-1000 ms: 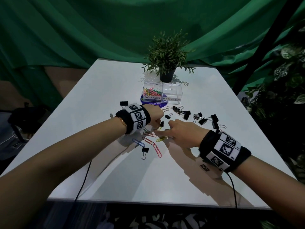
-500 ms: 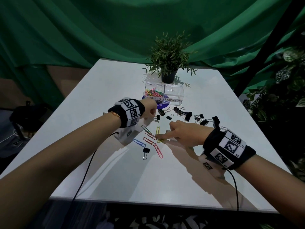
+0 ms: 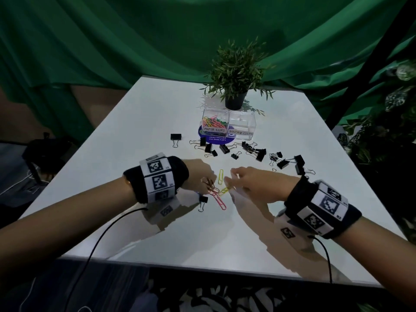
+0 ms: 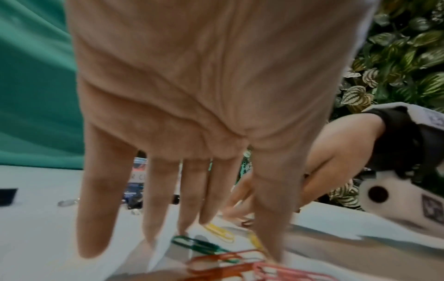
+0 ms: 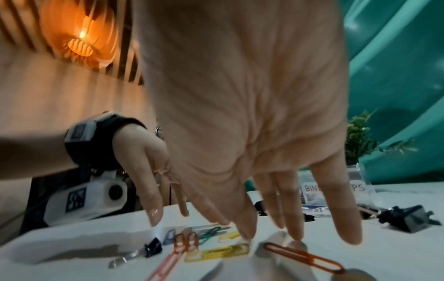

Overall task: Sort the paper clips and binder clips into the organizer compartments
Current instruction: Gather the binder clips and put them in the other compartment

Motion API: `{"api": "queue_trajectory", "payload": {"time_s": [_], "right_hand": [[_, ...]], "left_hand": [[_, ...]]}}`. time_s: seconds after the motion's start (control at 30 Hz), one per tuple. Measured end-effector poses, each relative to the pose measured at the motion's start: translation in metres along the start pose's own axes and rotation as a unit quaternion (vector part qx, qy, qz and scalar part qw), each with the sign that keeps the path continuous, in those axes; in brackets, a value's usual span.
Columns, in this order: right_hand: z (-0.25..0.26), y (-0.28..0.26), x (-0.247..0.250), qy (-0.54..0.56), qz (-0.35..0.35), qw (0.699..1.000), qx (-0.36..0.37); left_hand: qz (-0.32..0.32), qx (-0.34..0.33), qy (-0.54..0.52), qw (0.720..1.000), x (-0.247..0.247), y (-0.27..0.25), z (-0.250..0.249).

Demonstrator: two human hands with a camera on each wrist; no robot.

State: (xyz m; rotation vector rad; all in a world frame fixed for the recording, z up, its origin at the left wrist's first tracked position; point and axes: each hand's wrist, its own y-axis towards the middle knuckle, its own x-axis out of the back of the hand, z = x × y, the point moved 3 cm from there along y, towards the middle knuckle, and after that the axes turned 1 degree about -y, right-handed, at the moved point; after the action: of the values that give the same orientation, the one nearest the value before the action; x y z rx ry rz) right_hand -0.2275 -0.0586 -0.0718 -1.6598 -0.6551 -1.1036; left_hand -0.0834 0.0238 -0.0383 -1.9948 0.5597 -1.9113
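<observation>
Paper clips [image 3: 221, 188] lie flat on the table [image 3: 135, 136] between your straight-fingered, empty left hand [image 3: 198, 179] and right hand [image 3: 254, 184]; light, thin, probably slippery, so pinch one by its edge, then carry it to the organizer [image 3: 242, 122].

green drape [image 3: 112, 52] | white table [image 3: 139, 122] | potted plant [image 3: 235, 70] | lit lamp [image 5: 80, 45]

— What sort of place is this?

— A staged recording corner more than a working office. A green cloth backdrop [image 3: 112, 41] hangs in folds behind a white table [image 3: 139, 122].

— Anything homely?

— A small potted plant [image 3: 235, 73], a wall of patterned leaves [image 4: 408, 53], and a lit orange lamp [image 5: 80, 45] against wooden slats.
</observation>
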Motion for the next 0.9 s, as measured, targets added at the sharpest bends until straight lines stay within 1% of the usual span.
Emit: {"api": "queue_trajectory", "payload": {"time_s": [0.07, 0.13, 0.2, 0.27, 0.37, 0.47, 0.67, 0.83, 0.9], "right_hand": [[0.003, -0.007, 0.014, 0.050, -0.052, 0.997, -0.038], [0.004, -0.013, 0.025, 0.074, -0.078, 0.991, -0.084], [0.007, -0.014, 0.025, 0.102, -0.066, 0.986, -0.113], [0.012, -0.007, 0.020, 0.133, -0.050, 0.982, -0.123], [0.017, 0.006, 0.021, 0.181, -0.062, 0.974, -0.123], [0.013, 0.013, 0.027, 0.203, -0.066, 0.969, -0.124], [0.009, 0.011, 0.029, 0.203, -0.094, 0.966, -0.131], [0.021, 0.018, 0.024, 0.191, -0.105, 0.970, -0.109], [0.021, 0.019, 0.027, 0.188, -0.105, 0.971, -0.105]], "left_hand": [[-0.014, 0.029, -0.013, 0.999, 0.004, -0.009, 0.005], [-0.013, 0.082, 0.011, 0.996, 0.006, -0.011, 0.013], [0.018, 0.115, 0.015, 0.993, 0.004, -0.009, 0.014], [0.039, 0.126, 0.003, 0.991, 0.002, -0.004, 0.009], [0.030, 0.134, -0.038, 0.990, 0.004, 0.002, 0.002], [0.014, 0.133, -0.072, 0.988, 0.011, 0.004, 0.005], [-0.039, 0.127, -0.077, 0.988, 0.011, 0.007, 0.015], [-0.034, 0.106, -0.103, 0.988, 0.006, 0.011, 0.018], [-0.018, 0.100, -0.121, 0.987, 0.003, 0.011, 0.020]]}}
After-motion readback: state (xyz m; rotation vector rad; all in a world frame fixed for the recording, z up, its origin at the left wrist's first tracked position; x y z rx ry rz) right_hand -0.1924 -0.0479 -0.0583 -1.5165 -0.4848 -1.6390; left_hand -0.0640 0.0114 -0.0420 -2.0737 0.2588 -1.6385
